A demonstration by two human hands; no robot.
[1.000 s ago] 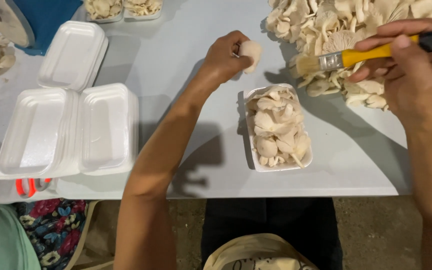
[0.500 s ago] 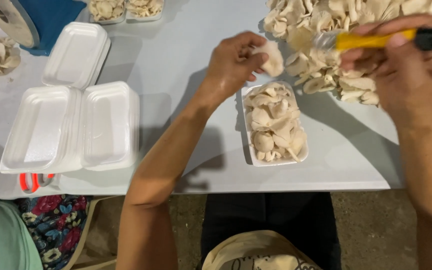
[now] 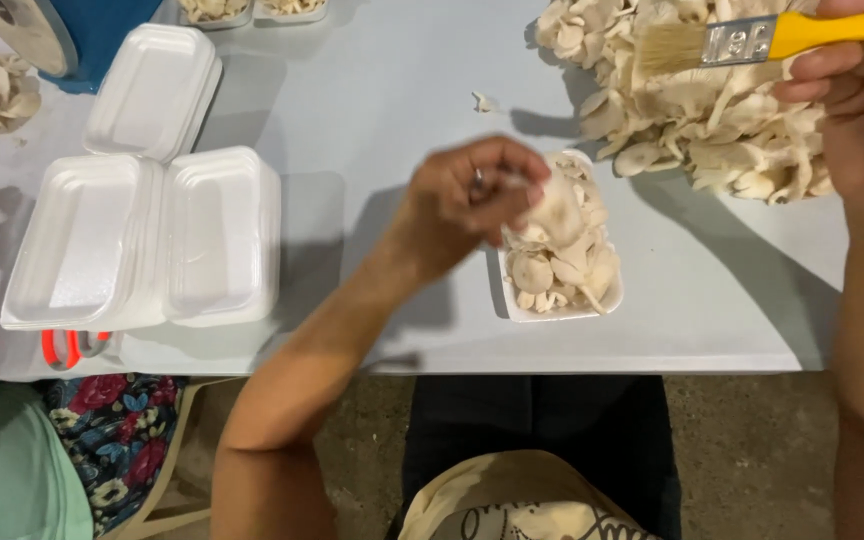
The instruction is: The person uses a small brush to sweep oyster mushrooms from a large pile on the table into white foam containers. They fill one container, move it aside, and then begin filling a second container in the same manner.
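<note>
Lowered since a second ago, left hand [image 3: 467, 200] pinches a pale oyster mushroom [image 3: 558, 205] over the white foam tray [image 3: 564, 312]; right hand [image 3: 857, 85] clasps the yellow-handled brush [image 3: 752, 40] clear above the table [image 3: 382, 120].

Pale grey-blue surface [image 3: 372, 110], lit from above, crossed by soft dark shadows. Stacks of empty white foam trays [image 3: 142, 240] at the left, another stack [image 3: 157, 90] behind them. Red-handled scissors [image 3: 72, 347] at the near edge. Blue container [image 3: 112, 30] at the far left corner. Below the edge, rough grey-brown concrete floor [image 3: 742, 450]. Flowered cloth [image 3: 117, 440] and pale green cloth [image 3: 7, 480] low at the left.
</note>
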